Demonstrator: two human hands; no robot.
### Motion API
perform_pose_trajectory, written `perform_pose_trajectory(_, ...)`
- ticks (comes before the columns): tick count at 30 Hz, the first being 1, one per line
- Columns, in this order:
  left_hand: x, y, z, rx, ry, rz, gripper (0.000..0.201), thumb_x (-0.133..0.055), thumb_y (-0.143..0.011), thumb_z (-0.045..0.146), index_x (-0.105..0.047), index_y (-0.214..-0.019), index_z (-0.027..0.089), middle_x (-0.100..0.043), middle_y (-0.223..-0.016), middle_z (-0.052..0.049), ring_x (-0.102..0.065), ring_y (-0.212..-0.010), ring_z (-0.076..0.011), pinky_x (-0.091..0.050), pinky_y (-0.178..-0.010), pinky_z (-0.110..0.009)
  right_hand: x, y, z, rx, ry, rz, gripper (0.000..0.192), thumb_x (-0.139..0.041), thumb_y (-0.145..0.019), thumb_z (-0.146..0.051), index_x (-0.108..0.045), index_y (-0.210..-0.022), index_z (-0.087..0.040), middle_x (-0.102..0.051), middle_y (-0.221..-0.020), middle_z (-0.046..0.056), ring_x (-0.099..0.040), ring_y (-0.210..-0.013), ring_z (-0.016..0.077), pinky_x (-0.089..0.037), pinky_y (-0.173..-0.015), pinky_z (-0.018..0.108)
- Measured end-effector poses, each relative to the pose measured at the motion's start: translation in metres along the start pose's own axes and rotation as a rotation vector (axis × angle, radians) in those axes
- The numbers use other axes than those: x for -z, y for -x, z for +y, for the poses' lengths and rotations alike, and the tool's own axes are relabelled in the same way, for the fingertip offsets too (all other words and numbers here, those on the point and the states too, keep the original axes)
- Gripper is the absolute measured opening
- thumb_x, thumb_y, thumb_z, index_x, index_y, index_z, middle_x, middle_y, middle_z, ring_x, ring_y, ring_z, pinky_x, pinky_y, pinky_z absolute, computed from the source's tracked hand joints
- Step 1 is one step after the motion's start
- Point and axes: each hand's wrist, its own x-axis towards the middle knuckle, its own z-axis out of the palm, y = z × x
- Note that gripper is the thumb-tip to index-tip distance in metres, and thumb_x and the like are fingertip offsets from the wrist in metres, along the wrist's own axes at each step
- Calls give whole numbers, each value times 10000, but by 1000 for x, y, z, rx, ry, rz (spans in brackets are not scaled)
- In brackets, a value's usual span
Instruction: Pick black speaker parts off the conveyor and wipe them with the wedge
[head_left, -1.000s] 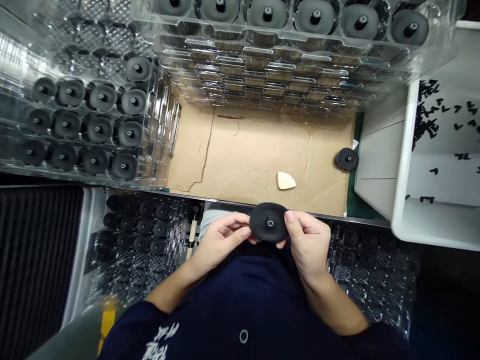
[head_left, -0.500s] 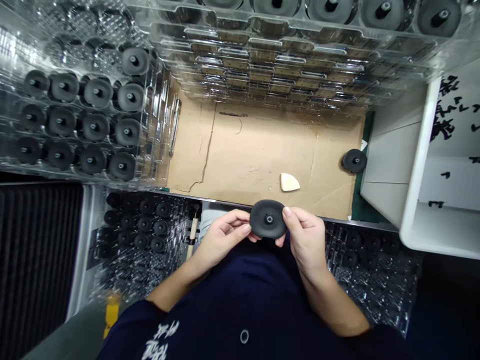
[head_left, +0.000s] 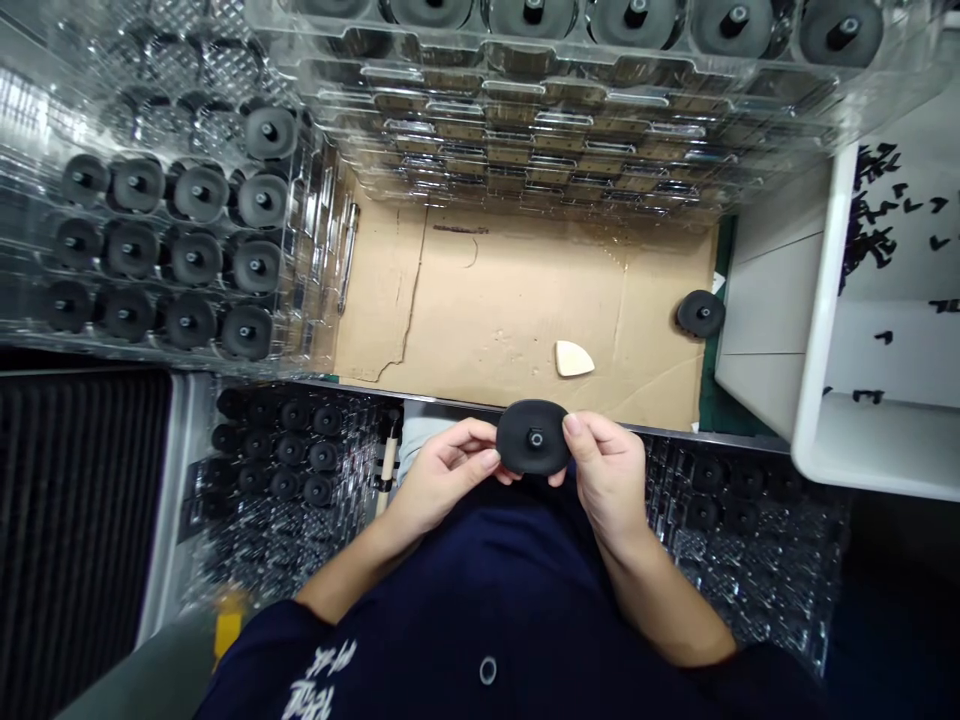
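Note:
Between my two hands I hold a round black disc-shaped part with a short hollow post at its centre, face up, just in front of the table's near edge. My left hand pinches its left rim, thumb on top and fingertips beneath. My right hand grips the right rim, the thumb pressed on the upper edge and the other fingers partly hidden underneath. A cream-coloured wedge lies on the cardboard beyond the disc. Another black disc part rests at the cardboard's right side.
A clear tray with several black discs stands at left. Stacked clear trays line the back. At right, a white bin contains small black pieces. Lower trays sit beneath the table edge. A pen lies along the left tray.
The view has shifted slightly, so the bin and the back trays appear a little further left. Both hands keep the same hold on the black disc part.

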Motion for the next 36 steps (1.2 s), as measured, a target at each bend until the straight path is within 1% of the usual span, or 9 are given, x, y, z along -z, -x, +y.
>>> perform_pose_trajectory(3,0,3,-2,-24,11,-21,156,-661,-843,272,-669,-961,171,-738,-819,-33,-689,-720,-128,-544,-714,-228,1,5,-2,52,18,7,328,-585,-878,-428,-655,-691,-167,-569,-442,-30,-525,-376,88,-419,-412,183)
perform_pose_trajectory(9,-1,7,-5,-40,-23,-24,175,-667,-836,278,-677,-959,154,-740,-827,-47,-694,-718,-149,-562,-712,-260,3,12,-3,110,31,9,296,-588,-881,-402,-671,-702,-181,-580,-455,-33,-529,-378,85,-419,-403,177)
perform_pose_trajectory(14,-4,9,-4,-50,-29,-9,188,-682,-821,294,-675,-938,147,-739,-803,-49,-696,-702,-156,-568,-696,-267,4,15,-3,112,54,14,314,-591,-872,-432,-684,-710,-180,-578,-456,-26,-532,-375,98,-427,-390,196)
perform_pose_trajectory(17,-5,9,-4,-67,-35,-8,179,-682,-821,291,-673,-930,150,-738,-799,-46,-695,-700,-148,-562,-691,-251,5,16,-3,126,40,3,293,-593,-875,-414,-686,-719,-184,-581,-462,-27,-535,-377,97,-428,-387,193)
perform_pose_trajectory(20,-5,11,-5,-81,-53,-1,201,-683,-816,314,-666,-921,143,-733,-797,-52,-696,-701,-161,-566,-689,-271,5,17,-3,140,35,-5,280,-595,-877,-398,-686,-718,-186,-584,-470,-28,-536,-381,94,-425,-383,188)
perform_pose_trajectory(23,-5,12,-6,-92,-74,12,206,-679,-816,319,-662,-921,142,-729,-797,-53,-694,-698,-167,-568,-692,-286,4,18,-3,139,50,3,288,-594,-873,-412,-690,-726,-184,-583,-469,-26,-530,-373,97,-427,-380,199)
perform_pose_trajectory(27,-5,13,-6,-108,-97,21,198,-677,-819,310,-665,-922,142,-726,-790,-49,-687,-689,-156,-561,-688,-270,4,19,-3,134,55,-7,307,-593,-870,-429,-684,-716,-179,-584,-462,-24,-532,-372,101,-434,-387,203)
perform_pose_trajectory(31,-6,12,-6,-117,-89,10,180,-667,-829,296,-664,-934,149,-726,-798,-41,-681,-697,-137,-549,-693,-242,4,16,-2,85,11,-30,340,-591,-868,-448,-670,-690,-169,-569,-438,-25,-524,-361,95,-418,-369,188)
perform_pose_trajectory(36,-9,11,-7,-106,-78,9,193,-672,-824,307,-651,-929,146,-721,-797,-42,-684,-717,-149,-548,-685,-245,4,16,-2,40,-21,-20,368,-598,-852,-477,-656,-677,-159,-558,-426,-24,-510,-347,92,-409,-353,185)
